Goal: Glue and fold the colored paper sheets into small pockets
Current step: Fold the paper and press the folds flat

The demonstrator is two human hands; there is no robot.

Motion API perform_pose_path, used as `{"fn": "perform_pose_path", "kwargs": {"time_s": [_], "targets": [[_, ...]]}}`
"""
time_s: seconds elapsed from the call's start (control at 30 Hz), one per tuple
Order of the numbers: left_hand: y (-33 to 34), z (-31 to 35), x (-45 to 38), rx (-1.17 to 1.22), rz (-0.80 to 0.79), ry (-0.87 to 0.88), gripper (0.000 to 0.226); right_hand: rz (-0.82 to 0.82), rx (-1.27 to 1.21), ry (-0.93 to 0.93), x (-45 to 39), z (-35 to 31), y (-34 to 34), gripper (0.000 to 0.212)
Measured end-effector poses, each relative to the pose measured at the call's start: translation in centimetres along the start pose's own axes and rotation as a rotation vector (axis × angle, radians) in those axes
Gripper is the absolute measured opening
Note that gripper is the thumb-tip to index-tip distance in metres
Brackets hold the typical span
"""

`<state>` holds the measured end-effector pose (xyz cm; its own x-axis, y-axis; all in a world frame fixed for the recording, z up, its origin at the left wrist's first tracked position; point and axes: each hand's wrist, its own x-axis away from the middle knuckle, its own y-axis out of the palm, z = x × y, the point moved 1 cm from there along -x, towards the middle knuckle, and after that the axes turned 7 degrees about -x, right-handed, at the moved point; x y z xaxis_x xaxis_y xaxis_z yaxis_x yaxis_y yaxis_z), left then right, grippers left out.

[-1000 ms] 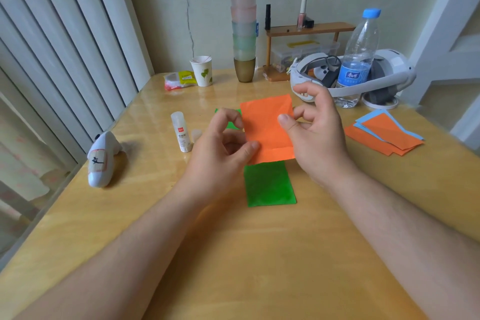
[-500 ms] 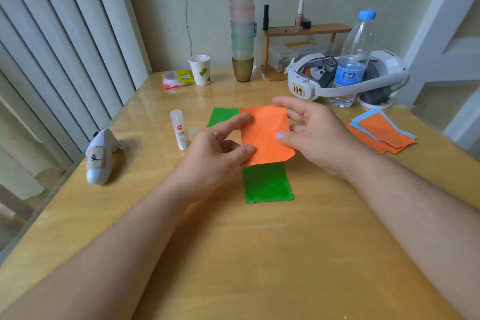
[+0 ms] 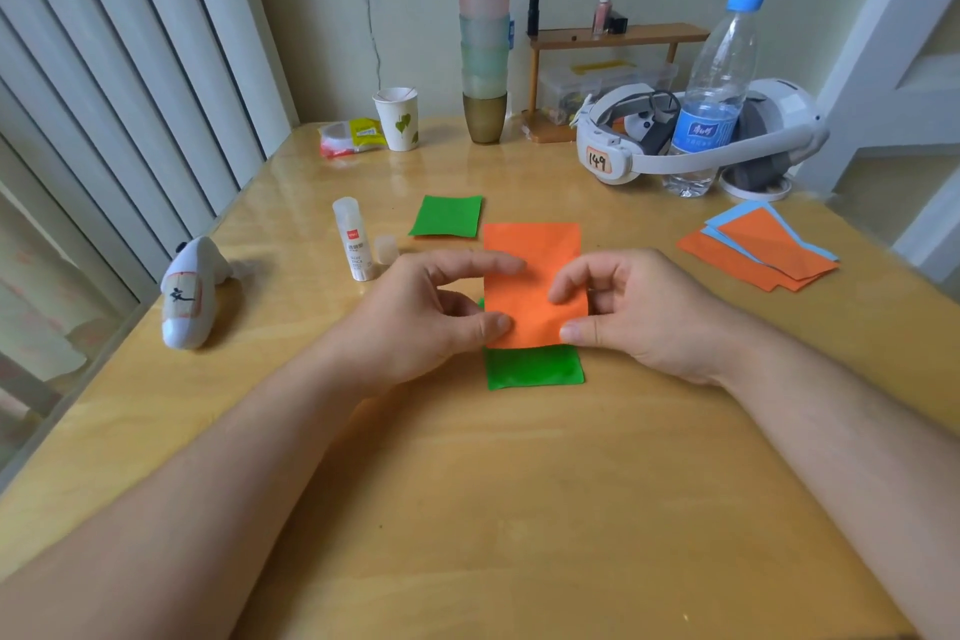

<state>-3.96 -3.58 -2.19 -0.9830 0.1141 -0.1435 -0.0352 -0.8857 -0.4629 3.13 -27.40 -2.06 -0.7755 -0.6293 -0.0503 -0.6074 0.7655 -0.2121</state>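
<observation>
An orange paper sheet [image 3: 535,265] lies over a green sheet [image 3: 535,369] in the middle of the wooden table [image 3: 467,509]. My left hand [image 3: 431,312] holds the orange sheet's left edge, thumb at the lower left corner and index finger higher up. My right hand [image 3: 639,312] holds the right edge, thumb at the lower right corner and curled fingers on top. A folded green piece [image 3: 447,216] lies just beyond. An uncapped glue stick [image 3: 353,239] stands to the left, with its cap [image 3: 385,248] beside it.
A stack of orange and blue sheets [image 3: 763,252] lies at the right. At the back stand a water bottle [image 3: 711,94], a white headset [image 3: 675,140], a paper cup [image 3: 397,117], stacked cups [image 3: 483,42] and a small shelf [image 3: 608,68]. A white controller [image 3: 187,291] lies at the left edge.
Both hands have brought the orange sheet down from a raised, tilted hold to lie flat over the green sheet. The folded green piece behind it has come into full view.
</observation>
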Motion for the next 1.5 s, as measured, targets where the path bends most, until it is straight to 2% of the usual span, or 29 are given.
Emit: {"fn": "perform_pose_path", "kwargs": {"time_s": [0.17,0.27,0.37,0.47,0.63,0.9,1.17,1.5], "targets": [[-0.3,-0.2,0.1,-0.057,-0.103,-0.023,0.052,-0.070,-0.016,0.041,0.4,0.0,0.6,0.051],[-0.5,-0.4,0.0,-0.104,-0.122,-0.034,0.045,-0.073,0.036,0.020,0.4,-0.2,0.7,0.038],[-0.6,-0.6,-0.1,-0.019,-0.150,-0.065,0.040,-0.023,0.048,0.003,0.1,-0.2,0.4,0.023],[-0.6,-0.5,0.0,0.003,-0.168,-0.094,0.042,-0.035,0.064,0.014,0.0,-0.3,0.4,0.027],[-0.4,-0.2,0.2,-0.127,-0.179,-0.057,0.050,-0.027,0.126,0.035,0.3,-0.6,0.3,0.035],[-0.3,-0.5,0.1,-0.182,-0.206,-0.036,0.058,-0.049,0.256,0.090,0.8,-1.2,0.4,0.044],[-0.2,0.0,0.0,-0.222,-0.188,-0.009,0.069,-0.023,0.438,0.086,0.9,-1.9,0.7,0.046],[0.1,0.9,0.2,-0.309,-0.209,-0.009,0.075,-0.023,0.547,0.074,1.0,-2.3,1.1,0.046]]}}
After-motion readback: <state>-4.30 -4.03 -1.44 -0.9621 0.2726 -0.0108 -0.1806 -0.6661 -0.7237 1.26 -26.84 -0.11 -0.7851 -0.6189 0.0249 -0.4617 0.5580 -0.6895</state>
